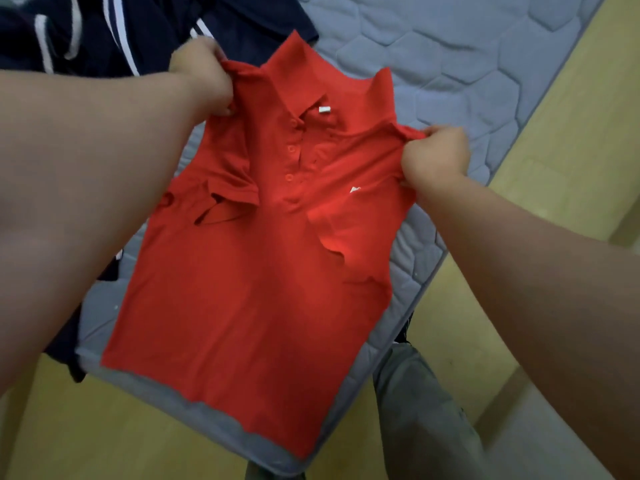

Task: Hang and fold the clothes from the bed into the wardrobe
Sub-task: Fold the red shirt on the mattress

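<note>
A heap of navy garments with white stripes (pixel 104 32) lies at 11 o'clock, on the far side of the bed. Just to its right, the person's left hand (pixel 202 76) is closed on the left shoulder of a red short-sleeved cotton polo shirt (pixel 249 289), with the cloth bunched between its curled fingers.

The shirt fills the middle of the view, front side up. Its collar points toward 12 o'clock and its hem toward 6 o'clock. It is spread over the near corner of a grey quilted mattress (pixel 450 57), and the hem reaches the mattress edge. Both short sleeves are turned inward over the chest. Three red buttons (pixel 290 148) run down the placket, a small white label (pixel 324 110) shows inside the neck, and a small white logo (pixel 355 190) sits on the chest toward 3 o'clock.

At 3 o'clock the right hand (pixel 434 155) pinches the shirt's other shoulder, its fingers curled tight round a fold of red cloth. The two hands hold the shoulders well apart, so the top of the shirt is stretched between them. Whether the upper part is lifted off the mattress cannot be told.

At 5 o'clock, a grey trouser leg (pixel 422 417) stands just beside the mattress corner. Pale wooden floor (pixel 571 133) runs along the right side, from 1 o'clock downward.
</note>
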`<state>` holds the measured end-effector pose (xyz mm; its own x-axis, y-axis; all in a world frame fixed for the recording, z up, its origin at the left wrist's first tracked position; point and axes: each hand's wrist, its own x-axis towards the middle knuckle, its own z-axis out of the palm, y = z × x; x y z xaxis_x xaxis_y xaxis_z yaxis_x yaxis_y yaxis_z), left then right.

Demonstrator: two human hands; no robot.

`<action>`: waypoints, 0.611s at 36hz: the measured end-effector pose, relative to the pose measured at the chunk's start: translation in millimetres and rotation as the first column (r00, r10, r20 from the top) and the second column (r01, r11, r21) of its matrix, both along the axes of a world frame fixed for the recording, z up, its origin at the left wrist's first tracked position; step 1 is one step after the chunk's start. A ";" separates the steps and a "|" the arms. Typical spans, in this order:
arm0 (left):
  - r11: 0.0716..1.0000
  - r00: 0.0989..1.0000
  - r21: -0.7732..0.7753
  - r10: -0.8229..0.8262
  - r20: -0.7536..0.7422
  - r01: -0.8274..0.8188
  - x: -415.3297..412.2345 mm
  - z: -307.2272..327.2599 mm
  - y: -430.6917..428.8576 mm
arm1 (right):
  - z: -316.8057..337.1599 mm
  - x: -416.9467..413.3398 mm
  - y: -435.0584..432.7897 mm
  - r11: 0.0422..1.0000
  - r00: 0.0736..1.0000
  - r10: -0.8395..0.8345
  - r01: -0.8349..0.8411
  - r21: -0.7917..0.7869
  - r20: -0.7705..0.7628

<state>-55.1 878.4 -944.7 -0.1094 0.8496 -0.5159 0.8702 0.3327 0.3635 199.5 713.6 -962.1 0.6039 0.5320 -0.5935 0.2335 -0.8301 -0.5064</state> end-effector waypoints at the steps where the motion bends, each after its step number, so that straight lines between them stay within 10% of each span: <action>1: 1.000 0.999 -0.005 0.031 0.034 -0.031 -2.1 0.4 -3.4 | 2.9 -4.2 -3.6 1.000 1.000 0.027 -0.028 0.002 0.012; 12: 0.942 0.932 0.043 0.323 0.164 -0.334 -80.4 12.8 -99.7 | 49.5 -109.5 -131.2 0.797 0.810 0.565 -0.585 0.151 0.158; 22: 0.971 0.950 0.037 -0.222 -0.219 0.235 -202.3 0.0 -234.3 | 18.8 -191.1 -248.9 0.391 0.385 0.917 -0.919 -0.046 0.105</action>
<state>-257.3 644.1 -944.7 -0.0096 0.8944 -0.4471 0.9795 0.0984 0.1758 8.4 464.7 -943.3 -0.2072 0.8085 -0.5509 0.8948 -0.0710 -0.4407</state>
